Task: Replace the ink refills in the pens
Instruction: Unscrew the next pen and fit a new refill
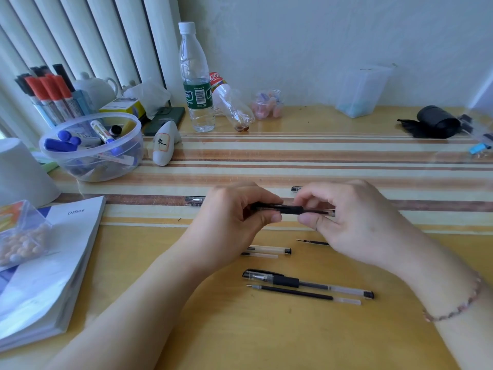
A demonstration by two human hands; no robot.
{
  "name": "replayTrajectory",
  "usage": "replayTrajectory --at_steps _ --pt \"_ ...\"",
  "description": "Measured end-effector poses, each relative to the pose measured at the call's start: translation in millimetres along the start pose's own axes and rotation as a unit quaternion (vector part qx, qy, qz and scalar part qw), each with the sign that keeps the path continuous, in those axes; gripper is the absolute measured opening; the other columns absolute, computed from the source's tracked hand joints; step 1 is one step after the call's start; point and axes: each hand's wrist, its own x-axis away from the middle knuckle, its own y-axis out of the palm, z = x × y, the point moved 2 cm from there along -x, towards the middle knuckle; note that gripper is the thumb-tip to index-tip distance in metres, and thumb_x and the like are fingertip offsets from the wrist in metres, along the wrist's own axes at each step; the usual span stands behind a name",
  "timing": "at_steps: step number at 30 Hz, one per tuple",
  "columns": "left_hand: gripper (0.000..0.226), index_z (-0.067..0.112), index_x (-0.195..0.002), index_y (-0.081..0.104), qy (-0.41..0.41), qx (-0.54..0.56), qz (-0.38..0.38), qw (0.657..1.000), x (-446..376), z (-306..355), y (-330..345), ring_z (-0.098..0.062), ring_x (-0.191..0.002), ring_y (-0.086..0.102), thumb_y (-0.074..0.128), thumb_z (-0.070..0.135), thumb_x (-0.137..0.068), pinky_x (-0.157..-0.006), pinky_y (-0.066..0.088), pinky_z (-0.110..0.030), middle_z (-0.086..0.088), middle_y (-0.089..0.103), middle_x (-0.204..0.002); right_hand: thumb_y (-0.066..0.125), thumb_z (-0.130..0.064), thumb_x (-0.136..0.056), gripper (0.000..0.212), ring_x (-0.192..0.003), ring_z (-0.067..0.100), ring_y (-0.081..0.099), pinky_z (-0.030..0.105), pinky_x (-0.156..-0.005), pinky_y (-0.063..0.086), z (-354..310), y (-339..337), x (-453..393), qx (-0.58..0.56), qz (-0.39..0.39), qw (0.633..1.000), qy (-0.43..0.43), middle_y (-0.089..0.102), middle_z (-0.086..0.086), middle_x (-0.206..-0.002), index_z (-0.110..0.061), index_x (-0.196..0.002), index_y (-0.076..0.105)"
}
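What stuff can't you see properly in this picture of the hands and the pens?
- Head view: the held pen; the left hand and right hand cover both ends, so whether a refill is inside cannot be told.
- The cap behind the right hand shows only its end.
- The pen behind the left hand is mostly hidden.
- The water bottle label print is too small to read.

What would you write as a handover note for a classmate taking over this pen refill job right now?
Left hand and right hand: both grip one black pen, held level above the desk.
Near you: capped pen with a loose refill beside it.
Under the hands: clear barrel, another refill.
Done: cannot tell.
Left: finish the held pen, then the rest.
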Motion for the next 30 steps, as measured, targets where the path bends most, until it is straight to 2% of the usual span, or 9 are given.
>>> replayTrajectory --at_steps 3,5,7,10,16,20,23,28,30 --pt "0.035 0.025 -0.111 0.07 0.018 -0.054 -0.024 0.998 0 -2 -3 -0.003 -0.084 0.058 0.069 0.045 -0.082 -0.073 0.044 -0.011 0.016 0.066 -0.094 0.071 -0.037 -0.081 0.011 -0.078 0.001 0.059 0.033 -0.073 0.052 18 -16 -1 0.091 -0.064 0.991 0.079 0.063 -0.02 -0.085 -0.038 -0.087 0.062" --pt "0.035 0.025 -0.117 0.066 0.005 -0.113 0.008 0.994 -3 -11 -11 -0.002 -0.093 0.057 0.065 0.043 -0.087 -0.081 0.044 -0.014 0.014 0.066 -0.106 0.073 -0.035 -0.08 0.011 -0.071 -0.001 0.055 0.025 -0.064 0.046 29 -25 0 0.114 -0.113 0.979 0.126 0.06 -0.019 -0.08 -0.036 -0.084 0.063" --pt "0.031 0.024 -0.12 0.065 -0.042 -0.202 0.042 0.977 -6 -23 -21 -0.014 -0.107 0.055 0.063 0.033 -0.09 -0.09 0.042 -0.026 0.009 0.064 -0.116 0.075 -0.032 -0.079 0.01 -0.056 -0.001 0.052 0.019 -0.053 0.037 34 -26 2 0.093 -0.162 0.97 0.157 0.057 -0.016 -0.066 -0.035 -0.08 0.065" --pt "0.029 0.026 -0.122 0.063 -0.155 -0.269 0.026 0.95 -5 -42 -31 -0.023 -0.122 0.044 0.058 0.029 -0.094 -0.1 0.038 -0.04 0.006 0.059 -0.128 0.073 -0.035 -0.08 0.008 -0.05 0.0 0.053 0.017 -0.051 0.037 39 -21 2 0.076 -0.198 0.965 0.154 0.057 -0.017 -0.06 -0.037 -0.081 0.065" --pt "0.021 0.029 -0.112 0.068 -0.202 -0.276 -0.008 0.94 -5 -54 -31 -0.023 -0.119 0.043 0.056 0.026 -0.095 -0.098 0.036 -0.045 0.007 0.059 -0.123 0.061 -0.039 -0.089 0.007 -0.055 0.006 0.054 0.022 -0.051 0.039 40 -20 1 0.086 -0.193 0.969 0.13 0.05 -0.05 -0.07 -0.037 -0.084 0.065" --pt "0.012 0.029 -0.095 0.071 -0.194 -0.253 0.011 0.948 -6 -56 -32 -0.023 -0.11 0.048 0.063 0.022 -0.09 -0.096 0.041 -0.048 0.008 0.061 -0.106 0.061 -0.043 -0.087 0.006 -0.063 0.005 0.056 0.021 -0.055 0.04 38 -18 1 0.085 -0.163 0.975 0.126 0.061 -0.019 -0.07 -0.038 -0.09 0.064" --pt "0.008 0.027 -0.092 0.07 -0.18 -0.236 0.024 0.955 -6 -56 -32 -0.023 -0.104 0.05 0.065 0.021 -0.089 -0.094 0.043 -0.049 0.008 0.061 -0.098 0.062 -0.042 -0.087 0.01 -0.069 0.003 0.057 0.024 -0.06 0.048 35 -20 -1 0.072 -0.11 0.984 0.122 0.062 -0.019 -0.079 -0.037 -0.095 0.064" --pt "0.01 0.014 -0.095 0.068 -0.069 -0.179 0.068 0.979 -8 -37 -29 -0.018 -0.085 0.062 0.062 0.008 -0.09 -0.075 0.052 -0.035 0.002 0.069 -0.09 0.06 -0.035 -0.089 0.02 -0.088 0.001 0.056 0.013 -0.076 0.041 17 -15 -5 0.02 0.102 0.994 0.021 0.063 -0.019 -0.098 -0.029 -0.108 0.065" --pt "0.009 0.011 -0.096 0.064 0.01 -0.156 0.035 0.987 -7 -21 -20 -0.014 -0.079 0.059 0.058 0.006 -0.092 -0.068 0.047 -0.026 0.002 0.067 -0.088 0.051 -0.041 -0.094 0.033 -0.107 0.007 0.053 0.023 -0.091 0.041 7 -5 -4 0.07 0.101 0.992 -0.029 0.061 -0.013 -0.116 -0.023 -0.12 0.061"
